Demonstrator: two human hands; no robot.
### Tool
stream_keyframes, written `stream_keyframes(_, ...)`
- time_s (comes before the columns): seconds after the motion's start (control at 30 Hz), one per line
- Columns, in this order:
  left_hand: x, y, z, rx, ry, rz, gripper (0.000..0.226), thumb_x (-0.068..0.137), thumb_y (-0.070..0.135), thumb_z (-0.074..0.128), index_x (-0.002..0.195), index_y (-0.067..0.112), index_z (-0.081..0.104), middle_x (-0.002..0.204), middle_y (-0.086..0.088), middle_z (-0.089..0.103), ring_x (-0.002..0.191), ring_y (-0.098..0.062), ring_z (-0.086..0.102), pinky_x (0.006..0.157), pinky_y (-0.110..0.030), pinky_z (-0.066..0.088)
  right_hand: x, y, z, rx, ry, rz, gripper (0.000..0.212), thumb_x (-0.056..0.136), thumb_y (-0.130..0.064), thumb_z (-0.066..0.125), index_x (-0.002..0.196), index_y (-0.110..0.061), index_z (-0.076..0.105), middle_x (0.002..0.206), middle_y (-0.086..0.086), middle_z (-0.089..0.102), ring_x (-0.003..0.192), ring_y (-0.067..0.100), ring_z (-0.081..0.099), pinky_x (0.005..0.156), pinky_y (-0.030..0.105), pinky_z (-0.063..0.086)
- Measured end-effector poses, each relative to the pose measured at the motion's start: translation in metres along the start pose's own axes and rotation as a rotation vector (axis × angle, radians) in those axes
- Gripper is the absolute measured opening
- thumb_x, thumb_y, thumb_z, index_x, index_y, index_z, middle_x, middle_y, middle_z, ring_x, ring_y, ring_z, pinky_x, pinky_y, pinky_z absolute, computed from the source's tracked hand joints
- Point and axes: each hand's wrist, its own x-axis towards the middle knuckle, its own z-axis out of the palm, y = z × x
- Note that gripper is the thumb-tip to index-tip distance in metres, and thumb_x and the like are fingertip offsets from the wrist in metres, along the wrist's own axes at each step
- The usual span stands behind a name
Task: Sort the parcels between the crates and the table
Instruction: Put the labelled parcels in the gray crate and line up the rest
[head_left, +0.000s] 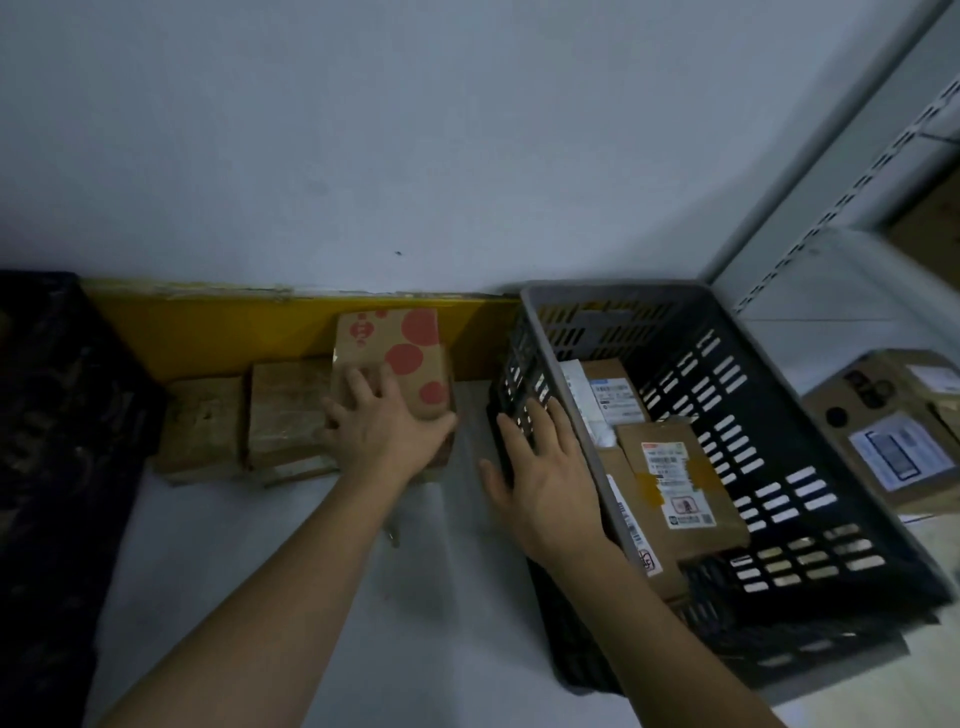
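Observation:
A cardboard parcel with red dots (400, 348) stands on the grey table (291, 530) against the yellow strip at the back. My left hand (387, 426) lies flat on its front with straight fingers. My right hand (545, 467) rests with spread fingers on the left wall of the grey slotted crate (779, 415). Inside the crate lie several parcels, among them a brown box with a white label and yellow tape (680, 483) and a smaller labelled box (613, 389) behind it.
Two plain brown parcels (202, 426) (285, 410) sit left of the dotted one. A black crate (62, 415) fills the left edge. Large labelled cartons (893, 431) stand right of the grey crate, below a metal shelf upright (831, 208). The wall rises just behind.

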Motion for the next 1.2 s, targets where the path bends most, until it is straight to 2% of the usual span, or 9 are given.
stream_keyframes(0.13,-0.021,-0.034,-0.026,-0.411,0.078,0.125,0.111,0.067,0.085,0.060,0.163,0.042,0.024,0.171,0.013,0.016,0.155,-0.034,0.031,0.116,-0.056,0.042,0.002,-0.012,0.004,0.341,-0.073,0.167,0.073,0.108,-0.063,0.049,0.168,-0.022,0.039,0.174,0.007,0.034,0.163,0.026,0.025,0.131,0.048,0.029)
stream_keyframes(0.23,-0.050,-0.057,-0.046,-0.940,0.003,0.186,0.073,0.075,0.073,0.068,0.144,0.061,0.049,0.155,0.012,0.054,0.137,-0.014,0.058,0.104,-0.040,0.053,0.000,-0.030,-0.004,0.936,-0.197,0.390,0.085,0.096,-0.080,0.055,0.168,-0.038,0.034,0.172,-0.007,0.038,0.157,0.016,0.038,0.125,0.042,0.036)
stream_keyframes(0.37,-0.094,-0.085,-0.047,-1.152,-0.164,0.218,0.075,0.082,0.064,0.066,0.153,0.046,0.049,0.143,0.013,0.070,0.132,-0.016,0.067,0.108,-0.049,0.054,-0.016,-0.052,-0.006,1.440,-0.462,0.419,0.086,0.076,-0.093,0.065,0.153,-0.059,0.048,0.146,-0.021,0.065,0.133,0.008,0.064,0.109,0.043,0.055)
stream_keyframes(0.53,-0.123,-0.098,-0.045,-1.217,-0.227,0.202,0.086,0.079,0.058,0.067,0.158,0.033,0.045,0.149,0.003,0.067,0.137,-0.023,0.064,0.113,-0.054,0.050,-0.034,-0.056,-0.012,1.501,-0.521,0.291,0.057,0.080,-0.078,0.072,0.133,-0.068,0.057,0.125,-0.033,0.071,0.114,-0.008,0.069,0.092,0.027,0.059)
stream_keyframes(0.67,-0.138,-0.096,-0.045,-1.344,-0.265,0.110,0.078,0.089,0.053,0.060,0.159,0.021,0.047,0.151,-0.010,0.065,0.140,-0.032,0.061,0.117,-0.057,0.046,-0.039,-0.063,-0.024,1.560,-0.438,0.212,0.075,0.071,-0.080,0.077,0.141,-0.067,0.053,0.138,-0.029,0.064,0.121,-0.005,0.066,0.084,0.019,0.062)
stream_keyframes(0.83,-0.145,-0.078,-0.052,-1.164,-0.017,0.057,0.046,0.106,0.025,0.062,0.147,0.044,0.053,0.137,0.012,0.073,0.121,-0.012,0.072,0.101,-0.041,0.058,-0.044,-0.055,-0.026,0.920,-0.114,0.103,0.108,0.068,-0.081,0.070,0.164,-0.042,0.038,0.167,-0.032,0.012,0.160,0.009,0.018,0.124,0.037,0.036)
stream_keyframes(0.97,-0.158,-0.044,-0.061,-1.055,0.034,0.176,0.091,0.071,0.076,0.083,0.145,0.075,0.030,0.140,0.031,0.064,0.123,0.005,0.067,0.096,-0.030,0.061,-0.058,-0.051,-0.029,0.623,0.105,-0.049,0.104,0.073,-0.082,0.071,0.160,-0.029,0.050,0.175,-0.004,0.022,0.163,0.033,0.013,0.124,0.048,0.024)
stream_keyframes(1.07,-0.162,-0.026,-0.060,-0.982,0.117,0.175,0.082,0.074,0.069,0.083,0.132,0.083,0.027,0.144,0.029,0.061,0.128,-0.002,0.065,0.103,-0.035,0.058,-0.068,-0.053,-0.032,0.622,0.147,-0.107,0.096,0.083,-0.082,0.063,0.157,-0.023,0.056,0.175,0.003,0.029,0.164,0.041,0.017,0.127,0.059,0.023)
stream_keyframes(1.2,-0.163,-0.030,-0.064,-1.051,0.209,0.145,0.088,0.081,0.051,0.075,0.157,0.060,0.030,0.148,0.022,0.061,0.129,-0.008,0.066,0.108,-0.043,0.056,-0.073,-0.039,-0.038,0.851,0.155,-0.098,0.085,0.093,-0.068,0.068,0.165,-0.032,0.040,0.179,-0.009,0.013,0.164,0.006,0.014,0.121,0.021,0.033)
